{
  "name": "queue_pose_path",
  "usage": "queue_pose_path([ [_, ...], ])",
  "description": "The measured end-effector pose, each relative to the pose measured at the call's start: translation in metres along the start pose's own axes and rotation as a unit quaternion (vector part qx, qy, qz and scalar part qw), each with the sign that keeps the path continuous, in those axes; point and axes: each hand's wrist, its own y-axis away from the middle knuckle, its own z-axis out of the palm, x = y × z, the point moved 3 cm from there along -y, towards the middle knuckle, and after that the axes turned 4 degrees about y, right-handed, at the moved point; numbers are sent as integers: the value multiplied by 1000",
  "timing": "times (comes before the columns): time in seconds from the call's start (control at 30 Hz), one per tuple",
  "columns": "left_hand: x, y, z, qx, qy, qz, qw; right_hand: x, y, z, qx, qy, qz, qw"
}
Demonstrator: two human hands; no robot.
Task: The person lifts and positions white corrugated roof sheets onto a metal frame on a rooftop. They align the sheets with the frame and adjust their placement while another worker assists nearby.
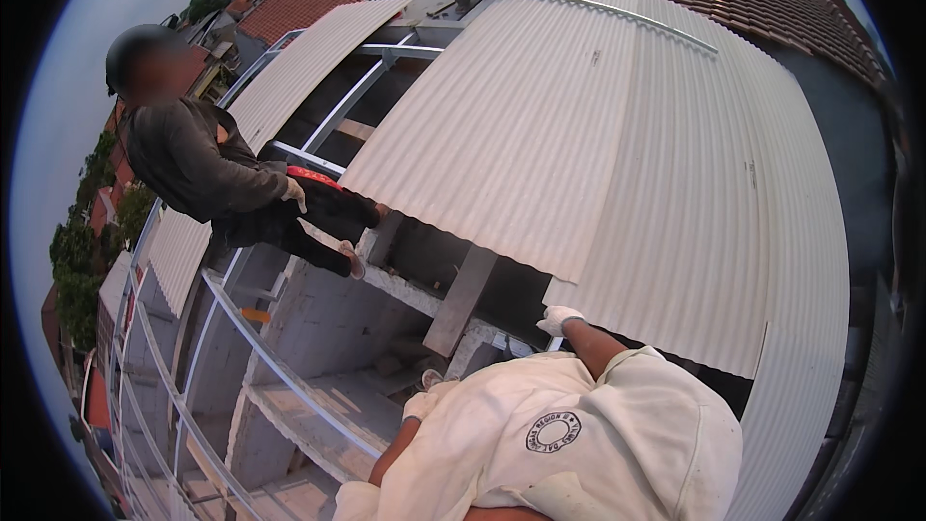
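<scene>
Corrugated sheets (579, 135): laid over right side
Metal frame (256, 340): bare toward near left corner
Right hand (559, 319): at sheets' edge, cannot tell if gripping
Left hand (424, 403): half-hidden, cannot tell

Diffuse daylight, soft shadows; corrugated sheets (540, 135) bright, opening (424, 251) dim; edges fisheye-bent, corners black.

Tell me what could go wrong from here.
The right hand is at the sheet's lower edge, which might cut or pinch. A misstep off the plank could mean a fall through the gap. The standing person might slip near the open beams.
</scene>
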Motion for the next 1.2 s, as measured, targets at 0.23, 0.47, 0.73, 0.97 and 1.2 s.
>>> queue_pose_path([
  [0.23, 19, 32, -17, 17, 27, 17, 999, -2, 8, -5, -6, -5, 8, 1000],
  [0.47, 24, 50, -21, 28, 57, 9, 998, -5, 5, 9, 30, 21, -20, 999],
  [0.73, 24, 56, -20, 22, 50, -10, 998, -5, 2, 8, 25, 17, -18, 999],
  [0.97, 25, 52, -19, 27, 34, 1, 999, -1, -2, 10, 50, 32, -37, 998],
  [1.2, 20, 48, -16, 23, 31, 2, 999, -3, 1, 11, 14, 5, -11, 1000],
])
